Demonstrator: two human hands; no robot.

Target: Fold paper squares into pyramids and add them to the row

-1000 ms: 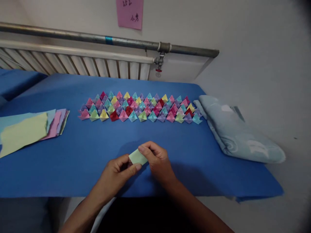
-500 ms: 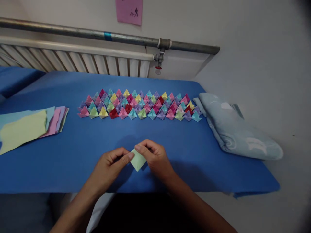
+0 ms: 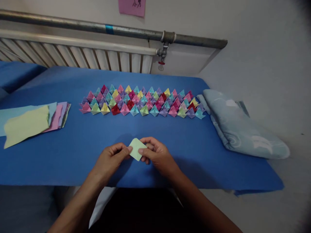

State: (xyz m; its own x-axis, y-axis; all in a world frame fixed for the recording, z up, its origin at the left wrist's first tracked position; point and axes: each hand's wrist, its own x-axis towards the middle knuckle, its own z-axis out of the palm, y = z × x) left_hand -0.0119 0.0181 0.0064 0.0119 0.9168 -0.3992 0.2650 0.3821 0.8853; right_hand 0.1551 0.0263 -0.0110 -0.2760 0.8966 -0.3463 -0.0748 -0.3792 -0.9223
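Observation:
A small pale green folded paper (image 3: 136, 148), square and turned like a diamond, is held up between both hands above the blue surface (image 3: 97, 136). My left hand (image 3: 112, 159) pinches its left corner between thumb and fingers. On the other side, my right hand (image 3: 157, 155) grips the right part, thumb lying across the front and fingers behind. The paper's back is hidden. Beyond the hands stand rows of folded paper boats (image 3: 144, 110) in pink, blue, purple, yellow, green and red.
Torn coloured paper sheets (image 3: 26, 123) lie piled at the left. A folded grey-blue patterned blanket (image 3: 240, 126) rests at the right by the wall. Behind the surface run a white radiator (image 3: 113, 60) and a metal pipe (image 3: 136, 32) with a red-handled valve (image 3: 161, 62).
The right thumb has slid from the paper's top corner down onto its front right side. The paper shows more of its upper part now. The view has shifted slightly.

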